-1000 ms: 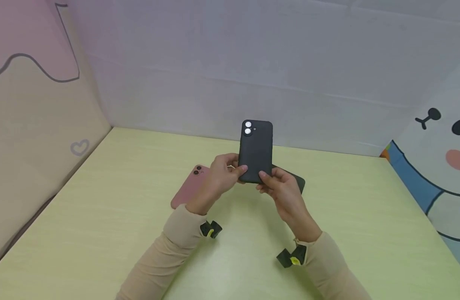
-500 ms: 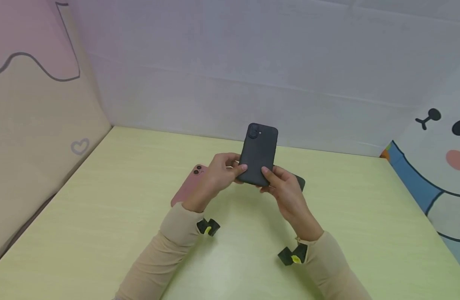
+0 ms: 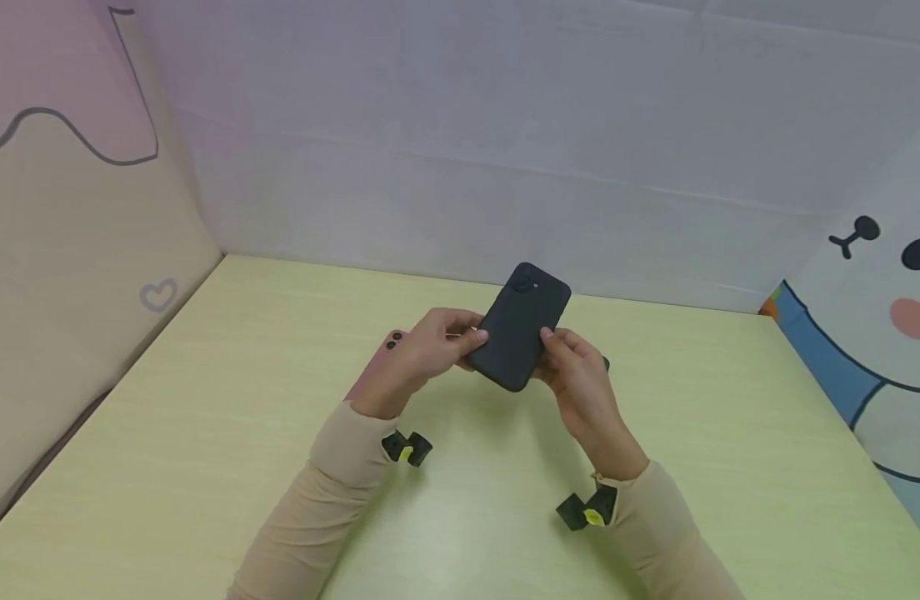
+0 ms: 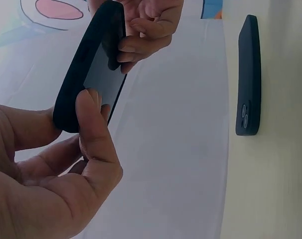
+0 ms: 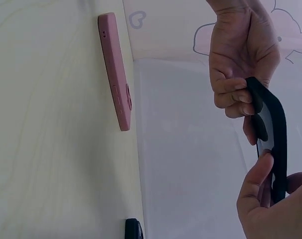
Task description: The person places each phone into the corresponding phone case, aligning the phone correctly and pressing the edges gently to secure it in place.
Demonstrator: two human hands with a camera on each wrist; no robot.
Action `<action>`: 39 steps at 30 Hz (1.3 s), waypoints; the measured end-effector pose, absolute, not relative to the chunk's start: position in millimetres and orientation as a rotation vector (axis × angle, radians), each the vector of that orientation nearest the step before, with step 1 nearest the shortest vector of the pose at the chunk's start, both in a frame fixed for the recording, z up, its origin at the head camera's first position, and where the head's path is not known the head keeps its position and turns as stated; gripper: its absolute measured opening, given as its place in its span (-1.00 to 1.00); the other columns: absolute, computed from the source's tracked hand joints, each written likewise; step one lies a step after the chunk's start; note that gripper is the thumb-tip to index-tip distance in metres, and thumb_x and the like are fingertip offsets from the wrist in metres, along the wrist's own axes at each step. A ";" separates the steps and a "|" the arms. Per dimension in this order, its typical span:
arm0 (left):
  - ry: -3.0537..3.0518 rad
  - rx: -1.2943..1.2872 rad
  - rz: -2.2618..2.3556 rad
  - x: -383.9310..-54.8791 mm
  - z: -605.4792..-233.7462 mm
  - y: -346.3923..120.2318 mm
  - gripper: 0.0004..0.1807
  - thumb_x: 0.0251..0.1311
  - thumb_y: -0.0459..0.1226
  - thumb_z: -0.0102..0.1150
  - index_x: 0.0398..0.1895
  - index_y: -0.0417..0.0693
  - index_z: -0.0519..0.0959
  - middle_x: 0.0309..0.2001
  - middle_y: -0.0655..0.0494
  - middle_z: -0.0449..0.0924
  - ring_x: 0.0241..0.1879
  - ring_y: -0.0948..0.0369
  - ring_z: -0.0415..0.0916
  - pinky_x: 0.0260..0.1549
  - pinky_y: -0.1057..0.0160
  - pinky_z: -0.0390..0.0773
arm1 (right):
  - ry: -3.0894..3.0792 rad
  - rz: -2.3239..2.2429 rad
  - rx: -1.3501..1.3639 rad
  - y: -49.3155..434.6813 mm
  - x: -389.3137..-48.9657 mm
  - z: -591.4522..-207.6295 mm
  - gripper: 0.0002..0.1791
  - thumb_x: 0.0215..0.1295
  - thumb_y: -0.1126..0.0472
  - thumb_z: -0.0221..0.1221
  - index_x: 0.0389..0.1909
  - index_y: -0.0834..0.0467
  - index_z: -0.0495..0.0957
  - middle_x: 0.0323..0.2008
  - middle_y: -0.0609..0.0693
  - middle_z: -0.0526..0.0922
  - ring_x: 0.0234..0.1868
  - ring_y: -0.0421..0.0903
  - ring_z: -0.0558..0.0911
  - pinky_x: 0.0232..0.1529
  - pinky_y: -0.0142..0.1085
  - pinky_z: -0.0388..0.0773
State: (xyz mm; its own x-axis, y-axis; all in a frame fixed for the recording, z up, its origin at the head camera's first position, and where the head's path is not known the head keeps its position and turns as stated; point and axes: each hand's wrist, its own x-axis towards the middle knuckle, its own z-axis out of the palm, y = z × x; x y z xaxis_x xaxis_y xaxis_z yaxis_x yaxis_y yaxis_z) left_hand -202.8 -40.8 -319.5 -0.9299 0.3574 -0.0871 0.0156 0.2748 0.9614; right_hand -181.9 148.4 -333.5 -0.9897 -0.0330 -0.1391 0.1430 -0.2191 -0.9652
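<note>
A black phone in a matte case (image 3: 523, 325) is held above the table, tilted, its camera side facing the head view. My left hand (image 3: 426, 354) pinches its lower left edge, thumb on the back. On the opposite edge, my right hand (image 3: 580, 379) pinches it the same way. The wrist views show a glossy face on the far side, with fingers curled against it. A pink phone (image 5: 115, 72) lies on the table beside my left hand, partly hidden by it in the head view. A second dark phone (image 4: 248, 74) lies behind my right hand, mostly hidden there.
The pale yellow table (image 3: 227, 433) reaches a plain whitish wall (image 3: 467, 150) at the back. Printed panels stand at both sides, with a cartoon face (image 3: 880, 333) on the right. Small black cameras (image 3: 587, 508) are strapped to both wrists.
The held phone has rotated clockwise, and its top has shifted right and down. Bright reflections on its camera lenses have gone. Both hands keep their grip.
</note>
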 end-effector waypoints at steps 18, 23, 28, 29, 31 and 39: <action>1.929 0.245 1.948 -204.8 -322.2 -38.5 -0.56 0.41 -0.16 -0.25 0.18 -0.28 0.33 0.04 -0.18 0.45 -0.12 0.09 0.58 -0.04 0.22 0.54 | 1.717 -2.692 0.244 144.1 -176.2 -334.2 -0.79 0.30 0.31 0.04 -0.55 0.15 0.36 -0.53 -0.08 0.48 -0.54 -0.20 0.50 -0.37 -0.42 0.51; 1.926 0.177 1.990 -204.1 -319.5 -39.7 -0.53 0.43 -0.16 -0.32 0.21 -0.31 0.29 0.12 -0.20 0.41 -0.05 0.00 0.56 -0.06 0.22 0.54 | 1.682 -2.662 0.121 143.5 -175.2 -334.6 -0.91 0.29 0.30 0.07 -0.42 0.16 0.43 -0.49 -0.07 0.53 -0.49 -0.19 0.56 -0.29 -0.39 0.55; 1.987 0.042 2.014 -207.4 -316.8 -45.0 -0.53 0.41 -0.11 -0.29 0.03 -0.33 0.45 -0.17 -0.07 0.53 -0.39 0.22 0.60 -0.18 0.25 0.58 | 1.675 -2.554 0.005 144.4 -174.9 -332.9 -0.85 0.31 0.22 0.06 -0.16 0.17 0.41 -0.45 -0.09 0.63 -0.43 -0.18 0.63 -0.24 -0.37 0.58; 1.987 0.017 2.022 -208.4 -316.5 -46.2 -0.52 0.41 -0.10 -0.29 -0.01 -0.34 0.46 -0.23 -0.03 0.53 -0.43 0.26 0.58 -0.21 0.26 0.58 | 1.677 -2.545 0.002 145.0 -175.0 -332.5 -0.84 0.32 0.20 0.06 -0.15 0.17 0.41 -0.45 -0.08 0.64 -0.43 -0.18 0.64 -0.25 -0.38 0.58; 1.977 -0.039 2.041 -209.5 -315.5 -49.1 -0.53 0.40 -0.08 -0.27 -0.08 -0.32 0.48 -0.34 0.05 0.48 -0.47 0.28 0.51 -0.27 0.30 0.54 | 1.682 -2.540 0.000 146.5 -175.3 -331.8 -0.82 0.33 0.16 0.04 -0.15 0.17 0.42 -0.47 -0.08 0.65 -0.43 -0.18 0.65 -0.28 -0.38 0.59; 1.874 -0.042 2.174 -214.5 -313.9 -59.6 -0.49 0.41 -0.08 -0.28 0.02 -0.41 0.40 -0.28 0.07 0.42 -0.41 0.31 0.41 -0.39 0.42 0.46 | 1.680 -2.535 -0.017 152.3 -176.3 -329.9 -0.74 0.35 0.05 -0.01 -0.25 0.17 0.50 -0.52 -0.03 0.67 -0.47 -0.17 0.67 -0.36 -0.39 0.58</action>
State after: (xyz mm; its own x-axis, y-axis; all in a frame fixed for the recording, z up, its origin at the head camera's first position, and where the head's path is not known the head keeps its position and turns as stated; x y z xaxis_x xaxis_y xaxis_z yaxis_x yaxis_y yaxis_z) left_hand -214.5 -59.6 -313.9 -0.9630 0.1840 -0.1967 -0.2216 -0.1262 0.9669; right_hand -176.3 152.3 -329.9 -0.9949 -0.0901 -0.0460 0.0775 -0.3863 -0.9191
